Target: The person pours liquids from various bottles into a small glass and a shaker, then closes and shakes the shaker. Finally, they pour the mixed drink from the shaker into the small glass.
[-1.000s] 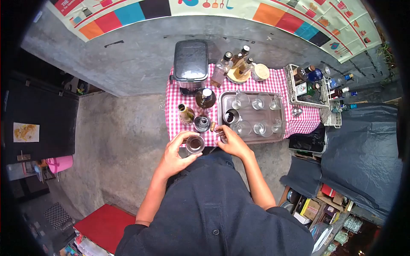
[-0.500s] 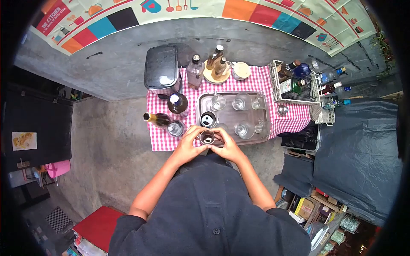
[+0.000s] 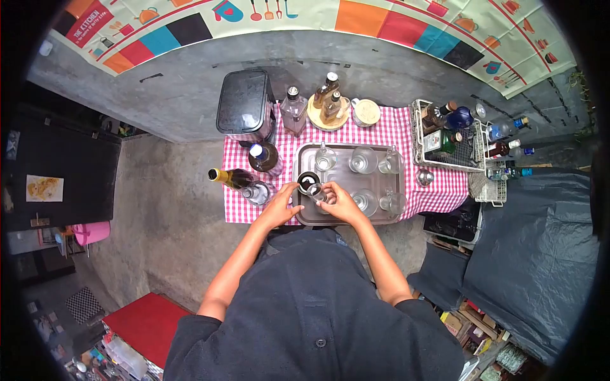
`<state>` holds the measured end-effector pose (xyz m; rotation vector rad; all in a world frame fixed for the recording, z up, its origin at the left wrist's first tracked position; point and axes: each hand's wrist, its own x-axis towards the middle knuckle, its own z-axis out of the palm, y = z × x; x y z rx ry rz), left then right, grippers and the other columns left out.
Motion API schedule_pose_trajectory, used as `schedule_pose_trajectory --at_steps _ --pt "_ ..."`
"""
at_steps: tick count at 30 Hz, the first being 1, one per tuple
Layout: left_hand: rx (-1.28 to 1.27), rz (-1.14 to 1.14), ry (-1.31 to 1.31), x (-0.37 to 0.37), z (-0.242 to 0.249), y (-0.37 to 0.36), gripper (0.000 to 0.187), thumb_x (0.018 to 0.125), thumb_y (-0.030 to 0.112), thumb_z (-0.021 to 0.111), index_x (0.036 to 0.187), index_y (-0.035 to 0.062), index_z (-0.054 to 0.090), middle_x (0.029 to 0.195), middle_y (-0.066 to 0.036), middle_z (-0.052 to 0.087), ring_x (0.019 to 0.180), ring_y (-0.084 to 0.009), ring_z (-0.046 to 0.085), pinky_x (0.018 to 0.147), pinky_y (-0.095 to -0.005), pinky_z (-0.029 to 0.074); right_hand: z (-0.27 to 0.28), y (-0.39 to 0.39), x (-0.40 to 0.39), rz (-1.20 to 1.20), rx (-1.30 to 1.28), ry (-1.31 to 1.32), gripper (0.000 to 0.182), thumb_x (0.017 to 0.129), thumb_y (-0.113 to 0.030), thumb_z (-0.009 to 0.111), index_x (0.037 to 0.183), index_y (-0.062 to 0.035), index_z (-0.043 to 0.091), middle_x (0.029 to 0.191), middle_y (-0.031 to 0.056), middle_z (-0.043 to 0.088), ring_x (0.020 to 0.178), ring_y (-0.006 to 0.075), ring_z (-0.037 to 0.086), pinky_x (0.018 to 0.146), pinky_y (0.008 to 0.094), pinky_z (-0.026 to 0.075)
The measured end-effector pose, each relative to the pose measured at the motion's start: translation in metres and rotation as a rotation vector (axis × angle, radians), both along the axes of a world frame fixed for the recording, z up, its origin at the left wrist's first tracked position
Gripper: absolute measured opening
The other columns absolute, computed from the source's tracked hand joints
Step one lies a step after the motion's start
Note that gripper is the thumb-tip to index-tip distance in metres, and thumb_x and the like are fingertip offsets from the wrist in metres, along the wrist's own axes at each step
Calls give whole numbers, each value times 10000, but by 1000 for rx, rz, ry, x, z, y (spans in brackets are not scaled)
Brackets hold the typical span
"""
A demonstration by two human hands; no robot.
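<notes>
My right hand (image 3: 341, 205) grips a small clear glass (image 3: 316, 192), tilted close beside a round dark cup (image 3: 309, 181) with a pale patch inside. On the other side of that cup, my left hand (image 3: 277, 209) is open, thumb and index finger apart, its index fingertip right at the cup's edge. Both hands are over the front left of a brown tray (image 3: 343, 180). Clear glass mugs stand on this tray, among them a mug (image 3: 325, 159) at the back left and a glass (image 3: 364, 202) to the right of my right hand.
Left of the tray stand a dark bottle (image 3: 264, 159), a gold-necked bottle (image 3: 232, 178) and a clear bottle (image 3: 257, 193). Behind are a black-lidded bin (image 3: 244, 105) and a plate (image 3: 339, 121) with bottles. A wire rack (image 3: 445, 166) of bottles stands right, near a metal shaker (image 3: 424, 177).
The glass has gone from between both hands at the tray's front edge to my right hand alone, nearer the dark cup and tilted. My left hand has let go of it.
</notes>
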<state>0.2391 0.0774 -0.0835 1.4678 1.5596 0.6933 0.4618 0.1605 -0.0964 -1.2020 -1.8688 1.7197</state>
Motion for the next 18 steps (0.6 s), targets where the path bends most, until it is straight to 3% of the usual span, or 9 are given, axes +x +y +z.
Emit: schedule_pose_trajectory --at_steps 3,10,18 --pt "8 -23 28 -1 -13 -3 646 825 203 729 1376 8 454 1431 -197 449 1338 -348 444 1093 -410 387 -3 8 -2 41 -31 -40 486 792 -166 798 1183 -18 549 959 17 573 796 82 518 713 241 483" --pt "-21 -44 38 -5 -20 -2 619 850 233 710 1386 34 473 1485 -188 412 1369 -332 420 1109 -397 376 -12 17 -8 46 -19 -113 444 801 -196 796 1134 11 587 894 17 600 748 80 542 688 252 492" --pt "-144 -26 -58 -9 -19 -2 503 868 202 715 1302 16 540 1291 -181 600 1209 -297 584 1016 -392 460 -11 19 -11 37 37 -231 486 810 -343 773 1034 65 634 798 112 678 736 162 670 681 303 532"
